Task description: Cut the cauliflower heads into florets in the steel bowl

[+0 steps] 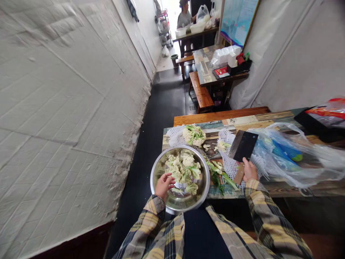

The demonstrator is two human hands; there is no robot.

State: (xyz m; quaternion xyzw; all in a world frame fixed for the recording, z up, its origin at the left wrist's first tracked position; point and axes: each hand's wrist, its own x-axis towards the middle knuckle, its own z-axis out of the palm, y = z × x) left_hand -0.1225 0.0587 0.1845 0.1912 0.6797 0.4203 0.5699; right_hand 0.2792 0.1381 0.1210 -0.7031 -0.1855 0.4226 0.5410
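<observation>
My left hand [164, 185] reaches over the left rim of a steel bowl [154, 169], its fingers apart and nothing held in them. Cut cauliflower florets [185, 169] lie inside the bowl, close to those fingertips. My right hand [250, 170] grips a cleaver [243, 144] with a broad dark blade, above the table to the right of the bowl. Just left of that hand shows a brown piece [239, 174]; whether it is the handle I cannot tell. A larger cauliflower head [194, 135] rests behind the bowl. Green stalks and leaves [219, 174] lie between bowl and cleaver.
White foam netting [226, 138] and a clear plastic bag [285, 154] with blue contents lie on the patterned table [242, 124]. A black tray [309, 122] sits at right. Benches [201, 91] and another table stand beyond. A person [184, 19] is at the far table. A white wall [67, 108] runs along the left.
</observation>
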